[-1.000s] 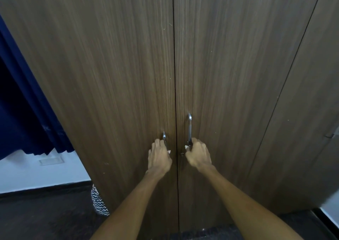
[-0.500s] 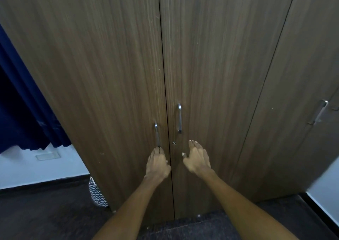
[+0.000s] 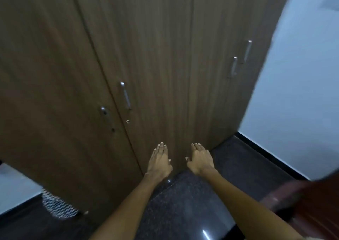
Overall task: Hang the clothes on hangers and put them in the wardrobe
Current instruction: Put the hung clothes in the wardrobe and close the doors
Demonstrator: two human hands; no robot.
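— How many handles on the wardrobe (image 3: 156,56)?
— Four handles (image 3: 125,95), in two pairs; every door is closed.
— And the hands?
— Two, both with straight fingers, holding nothing: left hand (image 3: 159,161) and right hand (image 3: 200,160) low before the doors, above the dark floor (image 3: 183,203).
— Clothes?
— None visible.

From my remote seat, motion blur smears the whole frame. The wardrobe (image 3: 156,47) runs off the top and left edges. A reddish-brown blurred shape (image 3: 311,199) at lower right I cannot identify. A zigzag-patterned object (image 3: 56,205) is half hidden behind the wardrobe.
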